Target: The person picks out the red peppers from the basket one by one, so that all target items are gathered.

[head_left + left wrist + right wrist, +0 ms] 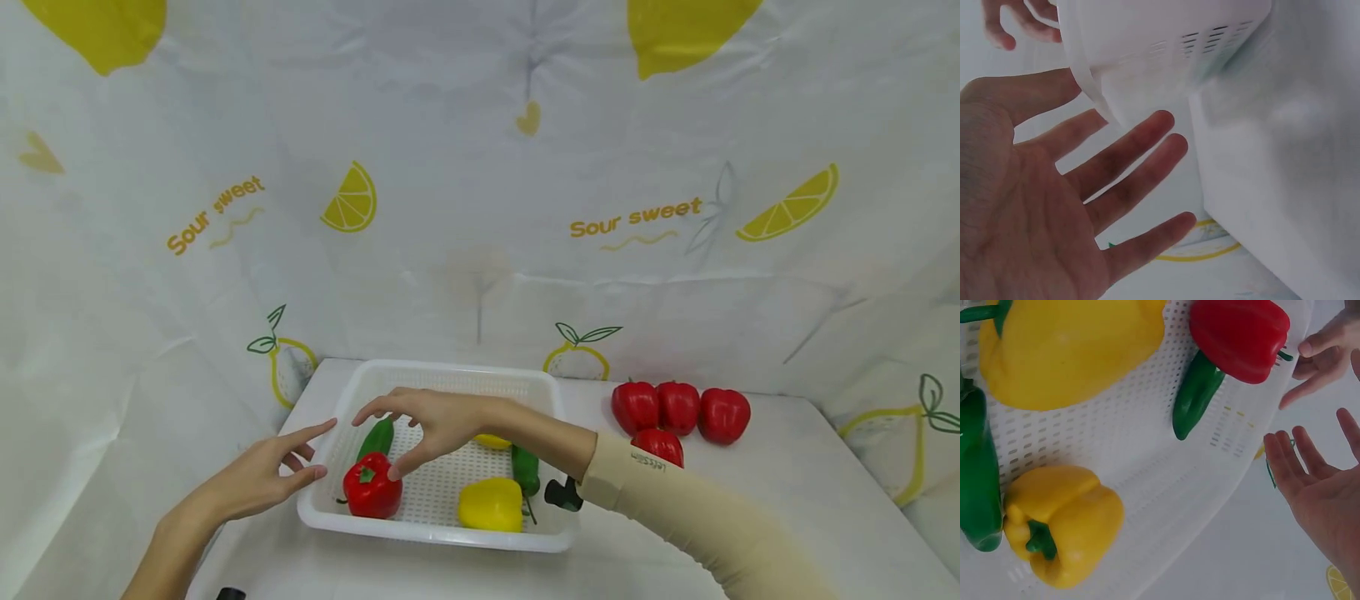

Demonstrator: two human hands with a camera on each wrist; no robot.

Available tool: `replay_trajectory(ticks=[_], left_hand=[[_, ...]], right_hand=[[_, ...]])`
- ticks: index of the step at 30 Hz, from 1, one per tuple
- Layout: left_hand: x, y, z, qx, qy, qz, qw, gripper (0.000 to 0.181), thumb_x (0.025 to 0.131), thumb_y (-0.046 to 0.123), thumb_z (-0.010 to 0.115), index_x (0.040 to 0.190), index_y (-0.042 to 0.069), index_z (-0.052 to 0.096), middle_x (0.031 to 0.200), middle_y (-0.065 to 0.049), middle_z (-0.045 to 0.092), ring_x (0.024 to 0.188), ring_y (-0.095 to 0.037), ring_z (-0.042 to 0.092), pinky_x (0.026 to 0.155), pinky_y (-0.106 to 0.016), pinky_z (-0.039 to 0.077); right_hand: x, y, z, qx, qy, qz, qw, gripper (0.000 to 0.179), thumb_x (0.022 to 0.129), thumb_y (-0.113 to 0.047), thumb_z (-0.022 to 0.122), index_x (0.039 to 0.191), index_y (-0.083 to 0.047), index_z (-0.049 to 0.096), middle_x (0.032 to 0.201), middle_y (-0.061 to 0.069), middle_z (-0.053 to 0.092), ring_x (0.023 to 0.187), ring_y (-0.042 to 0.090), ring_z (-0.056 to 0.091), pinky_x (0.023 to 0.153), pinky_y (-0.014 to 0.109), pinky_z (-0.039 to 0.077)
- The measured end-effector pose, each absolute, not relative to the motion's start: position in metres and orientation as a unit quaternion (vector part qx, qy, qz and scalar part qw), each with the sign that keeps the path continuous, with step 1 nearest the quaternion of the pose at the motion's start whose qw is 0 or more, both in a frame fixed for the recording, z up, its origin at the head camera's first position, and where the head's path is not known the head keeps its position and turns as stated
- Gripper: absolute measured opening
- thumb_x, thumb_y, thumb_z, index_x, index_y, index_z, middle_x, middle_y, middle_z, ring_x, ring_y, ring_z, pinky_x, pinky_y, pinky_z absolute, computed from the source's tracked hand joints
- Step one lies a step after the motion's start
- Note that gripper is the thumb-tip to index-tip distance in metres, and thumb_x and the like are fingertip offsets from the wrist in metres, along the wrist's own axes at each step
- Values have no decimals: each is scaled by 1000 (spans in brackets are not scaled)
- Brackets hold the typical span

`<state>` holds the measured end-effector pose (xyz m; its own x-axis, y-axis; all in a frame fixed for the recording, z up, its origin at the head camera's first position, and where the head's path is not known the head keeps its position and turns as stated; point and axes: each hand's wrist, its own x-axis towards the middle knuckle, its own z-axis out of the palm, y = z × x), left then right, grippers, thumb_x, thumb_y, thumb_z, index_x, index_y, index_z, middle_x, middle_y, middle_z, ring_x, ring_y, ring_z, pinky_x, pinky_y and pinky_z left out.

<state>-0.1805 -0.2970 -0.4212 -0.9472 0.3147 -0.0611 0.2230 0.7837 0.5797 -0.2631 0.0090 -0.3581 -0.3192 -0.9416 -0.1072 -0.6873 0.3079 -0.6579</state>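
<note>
A white plastic basket (pixel 438 533) holds a red bell pepper (pixel 372 492), two yellow bell peppers (pixel 491 504) and two long green peppers (pixel 377 438). At its left rim is my left hand (pixel 251 483), fingers extended and apart. In the left wrist view the thumb of that left hand (pixel 1035 212) is at the rim; whether it touches cannot be told. Above the basket's left half hovers my right hand (pixel 438 421), its fingers loosely bent and its thumb near the red pepper. The right wrist view shows this right hand (pixel 1319 494) holding nothing.
Several red bell peppers (pixel 678 408) lie in a cluster on the white table (pixel 795 492), right of the basket. A lemon-printed white sheet (pixel 450 250) hangs behind the table. The right forearm hides part of the basket and one yellow pepper.
</note>
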Motion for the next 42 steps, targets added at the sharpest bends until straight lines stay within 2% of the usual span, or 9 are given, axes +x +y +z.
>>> replay_trajectory(ticks=[4,7,12,16,23,29,42], left_hand=[[-180,-296,-419,132,943,294,80,69,100,35,77,160,10,54,113,-8,76,95,-14,73,73,-26,59],[-181,-292,-418,124,943,299,80,69,99,33,78,159,9,54,113,-9,76,96,-16,73,74,-28,60],[-179,-288,-418,102,934,329,91,70,99,30,78,161,9,52,113,-11,74,98,-20,73,77,-35,64],[-175,-287,-423,85,926,352,103,72,101,31,76,164,11,48,114,-12,72,99,-20,73,79,-37,65],[-172,-288,-428,85,921,366,105,72,104,33,72,167,14,43,112,-11,72,98,-20,71,76,-30,58],[-170,-288,-431,80,918,373,109,74,105,35,71,169,15,40,110,-10,71,95,-18,70,75,-28,56],[-171,-288,-433,74,916,378,108,73,105,35,70,169,14,40,106,-9,72,93,-19,66,73,-27,51]], right_hand=[[-268,-7,-365,-532,755,-239,300,77,94,-22,84,160,-20,47,162,8,53,139,17,56,106,21,55],[-271,-17,-371,-534,739,-228,341,77,94,-16,84,161,-17,45,163,12,51,136,19,57,106,22,56],[-277,-27,-383,-531,711,-230,400,76,93,-9,83,159,-10,45,162,15,52,134,13,55,108,20,55],[-282,-29,-391,-523,703,-232,422,78,91,-6,83,159,-9,46,161,14,53,133,8,52,110,22,54],[-283,-31,-397,-506,713,-220,432,77,89,-7,86,158,-13,50,160,9,54,127,-3,47,111,18,51],[-282,-28,-396,-513,720,-205,420,73,90,-6,85,156,-9,51,159,11,55,127,0,49,108,16,51],[-293,-7,-386,-514,709,-237,420,74,91,-8,82,158,-6,49,156,13,57,126,0,50,103,18,56]])
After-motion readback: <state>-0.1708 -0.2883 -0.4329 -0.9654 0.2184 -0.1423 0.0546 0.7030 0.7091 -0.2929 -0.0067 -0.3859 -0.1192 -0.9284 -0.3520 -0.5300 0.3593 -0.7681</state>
